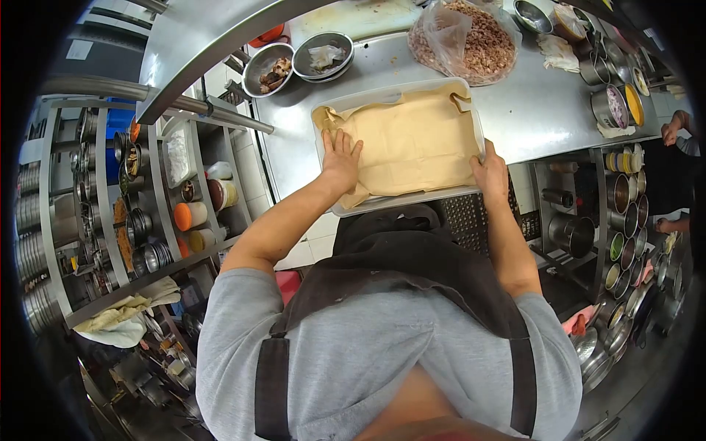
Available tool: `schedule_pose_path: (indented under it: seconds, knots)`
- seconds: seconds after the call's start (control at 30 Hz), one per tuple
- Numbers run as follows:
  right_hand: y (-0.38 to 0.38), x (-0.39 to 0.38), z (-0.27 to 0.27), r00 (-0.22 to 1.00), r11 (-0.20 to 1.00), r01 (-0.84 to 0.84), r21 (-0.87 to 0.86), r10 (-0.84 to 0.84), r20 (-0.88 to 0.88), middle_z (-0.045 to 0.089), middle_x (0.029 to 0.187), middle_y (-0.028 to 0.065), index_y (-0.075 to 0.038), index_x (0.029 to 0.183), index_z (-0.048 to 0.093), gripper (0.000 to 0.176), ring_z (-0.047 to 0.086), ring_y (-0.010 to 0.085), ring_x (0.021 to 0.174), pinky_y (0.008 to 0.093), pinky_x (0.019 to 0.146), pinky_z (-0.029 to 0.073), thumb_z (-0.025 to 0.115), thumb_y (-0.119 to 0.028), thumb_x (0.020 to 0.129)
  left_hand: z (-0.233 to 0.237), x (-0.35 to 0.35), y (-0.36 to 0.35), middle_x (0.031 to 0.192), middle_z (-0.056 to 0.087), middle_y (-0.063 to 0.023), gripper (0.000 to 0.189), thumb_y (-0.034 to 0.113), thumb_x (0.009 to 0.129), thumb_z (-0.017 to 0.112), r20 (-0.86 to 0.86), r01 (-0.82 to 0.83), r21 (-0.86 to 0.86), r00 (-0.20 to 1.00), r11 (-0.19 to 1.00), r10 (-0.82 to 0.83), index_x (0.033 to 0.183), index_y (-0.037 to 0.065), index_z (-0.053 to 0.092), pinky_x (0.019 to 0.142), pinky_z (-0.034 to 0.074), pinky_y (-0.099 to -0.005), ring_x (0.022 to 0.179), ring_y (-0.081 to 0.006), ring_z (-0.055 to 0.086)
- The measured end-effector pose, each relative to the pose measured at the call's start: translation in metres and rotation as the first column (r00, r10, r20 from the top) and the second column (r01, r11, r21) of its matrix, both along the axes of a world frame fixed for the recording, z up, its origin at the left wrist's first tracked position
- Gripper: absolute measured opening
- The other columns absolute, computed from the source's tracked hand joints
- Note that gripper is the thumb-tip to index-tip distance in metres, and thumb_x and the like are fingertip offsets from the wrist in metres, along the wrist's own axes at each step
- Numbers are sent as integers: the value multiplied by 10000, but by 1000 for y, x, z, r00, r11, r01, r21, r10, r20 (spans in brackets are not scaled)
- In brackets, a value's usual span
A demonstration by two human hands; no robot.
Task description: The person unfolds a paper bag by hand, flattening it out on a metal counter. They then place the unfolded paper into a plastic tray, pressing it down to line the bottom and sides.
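Note:
A rectangular translucent plastic tub stands at the front edge of the steel counter. Brown parchment paper lines it, creased across the middle and crumpled at the corners. On the paper's left side my left hand lies flat with its fingers spread. My right hand grips the tub's right rim, thumb on the inner side and fingers around the outside.
Behind the tub, a clear plastic bag of chopped meat sits on the steel counter. Metal bowls stand at back left, steel containers at right. A shelving rack is on the left. Another person's hand shows far right.

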State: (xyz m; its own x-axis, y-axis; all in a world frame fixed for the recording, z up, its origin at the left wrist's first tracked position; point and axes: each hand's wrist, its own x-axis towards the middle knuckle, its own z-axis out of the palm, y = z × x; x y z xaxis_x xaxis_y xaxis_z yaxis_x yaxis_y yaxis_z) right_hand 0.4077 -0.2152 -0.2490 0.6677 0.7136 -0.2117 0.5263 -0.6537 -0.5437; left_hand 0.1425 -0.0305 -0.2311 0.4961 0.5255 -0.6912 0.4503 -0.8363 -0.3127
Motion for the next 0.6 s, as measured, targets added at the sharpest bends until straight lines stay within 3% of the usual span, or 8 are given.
schedule_pose_path:
  seconds: [0.13,0.2,0.23,0.3,0.33,0.4,0.5,0.6]
  knots:
    - [1,3,-8,1000,1000,-21,7,21,21,676,904,278,-50,1309,513,466,650,461,891,523,799,509,614,-171,871,8,4,0,1587,273,-220,1007,432,708,811,69,-14,-44,998,999,17,1531,94,337,1169,177,-622,1495,-376,207]
    - [1,2,-7,1000,1000,-20,-13,20,17,678,917,277,-58,1322,508,466,653,458,901,523,801,510,612,-171,881,6,7,-2,1447,485,-234,726,404,792,737,163,55,-304,987,951,-5,1392,50,532,1067,405,-501,1324,-373,484]
    - [2,1,-7,1000,1000,-19,-11,19,20,678,917,277,-58,1322,508,466,653,458,901,523,801,510,612,-171,881,1,5,-2,1447,485,-234,726,404,792,737,165,57,-303,986,951,-7,1392,50,532,1067,405,-501,1324,-373,484]
    - [0,0,-10,996,1000,-20,-7,20,85,679,932,277,-75,1332,505,468,654,457,910,523,809,516,614,-177,889,-18,-1,-7,1205,652,-242,525,397,870,640,156,48,-601,986,798,58,1225,10,649,921,503,-438,1084,-378,635]
    - [-1,3,-16,994,999,-18,-44,23,110,680,945,272,-91,1341,501,479,654,454,911,527,813,520,621,-184,887,-26,-4,-6,1205,652,-242,525,397,870,640,177,76,-596,983,799,39,1225,10,649,921,503,-438,1084,-378,635]
    - [0,2,-10,996,999,-17,-52,22,85,682,939,265,-99,1336,503,472,653,452,907,534,819,519,619,-180,886,-35,-15,-4,1097,686,-254,551,454,908,577,454,64,-604,847,795,277,1225,8,648,938,496,-441,1058,-391,646]
    - [0,2,-12,998,999,-20,-24,22,63,683,928,259,-90,1305,516,438,651,446,925,536,824,514,615,-171,885,19,-9,-7,1146,680,-238,529,438,925,582,404,-8,-681,830,732,384,1240,19,648,959,491,-426,1086,-388,641]
    - [-1,0,-9,999,1000,-1,-9,1,48,683,937,257,-94,1314,512,445,650,440,945,527,831,514,611,-163,886,37,-19,-15,1165,682,-222,486,383,935,607,566,26,-679,656,734,500,1258,21,641,966,491,-403,1092,-384,647]
